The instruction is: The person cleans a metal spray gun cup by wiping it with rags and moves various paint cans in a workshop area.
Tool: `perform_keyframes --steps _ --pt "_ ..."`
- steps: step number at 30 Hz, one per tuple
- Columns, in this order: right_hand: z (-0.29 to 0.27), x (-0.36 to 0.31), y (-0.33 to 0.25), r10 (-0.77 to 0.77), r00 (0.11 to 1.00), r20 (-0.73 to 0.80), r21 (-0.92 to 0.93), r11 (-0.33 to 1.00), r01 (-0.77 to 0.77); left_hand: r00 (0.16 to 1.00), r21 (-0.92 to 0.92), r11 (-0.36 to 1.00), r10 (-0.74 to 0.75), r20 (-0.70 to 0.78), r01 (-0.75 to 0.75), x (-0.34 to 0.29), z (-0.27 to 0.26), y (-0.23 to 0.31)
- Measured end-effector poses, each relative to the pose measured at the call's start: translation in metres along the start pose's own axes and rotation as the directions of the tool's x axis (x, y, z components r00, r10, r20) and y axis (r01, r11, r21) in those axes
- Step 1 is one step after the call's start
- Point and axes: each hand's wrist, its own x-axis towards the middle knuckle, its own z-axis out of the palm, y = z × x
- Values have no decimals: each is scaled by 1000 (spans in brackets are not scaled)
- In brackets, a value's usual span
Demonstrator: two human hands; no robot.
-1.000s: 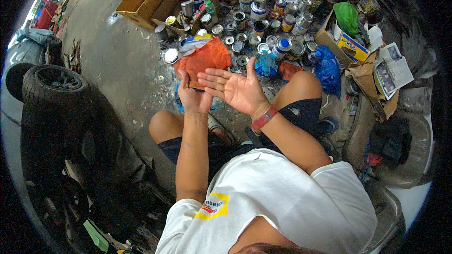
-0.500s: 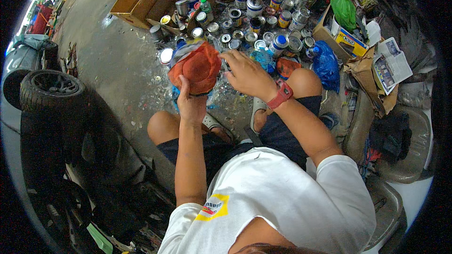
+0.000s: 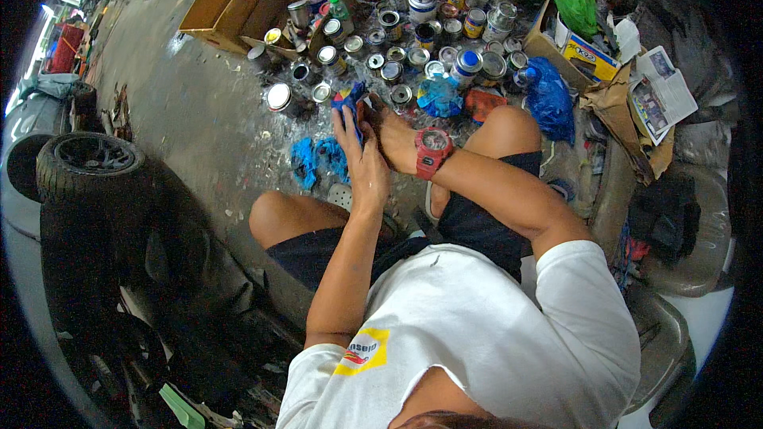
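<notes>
Between my two hands, out in front of my knees, is a bundle of coloured cloth [image 3: 348, 98], mostly blue with small yellow and red patches. Only its far end shows; the palms cover the rest. My left hand [image 3: 364, 160] lies along its left side, fingers long and close together, thumb hidden. From the right, my right hand [image 3: 396, 140] curls around the other side, its fingertips partly out of sight. A red watch [image 3: 431, 151] is on the right wrist. Crumpled blue cloth [image 3: 318, 160] lies on the floor just left of my hands.
Several paint cans [image 3: 421, 1] crowd the floor ahead. Open cardboard boxes [image 3: 226, 8] stand far left. A blue plastic bag [image 3: 548, 103], an orange cloth [image 3: 483, 104] and a box of packaging [image 3: 548, 44] are to the right. A car wheel [image 3: 89, 159] stands at left.
The cloth was held up with its broad orange face showing; now it is turned and squeezed between both hands, blue side visible. My left hand moved right and nearer, and my right hand came in against it.
</notes>
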Motion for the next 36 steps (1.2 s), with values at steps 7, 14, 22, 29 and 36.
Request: perform_keyframes --steps 7,14,22,29,36 --pt "-15 -11 -6 -133 988 85 94 988 124 856 -344 784 -484 184 517 28 -27 4" --pt "-1 -29 2 157 984 83 287 942 -175 963 364 892 239 121 -267 8 -7 21" --pt "-86 11 -9 83 996 -17 672 739 -50 923 -489 785 -353 155 382 43 -45 8" --pt "-53 30 -7 259 951 166 395 -902 177 897 -899 222 -330 294 377 23 -23 27" --pt "-36 -21 14 795 607 -2 990 85 -109 917 -876 290 -224 330 386 32 -44 32"
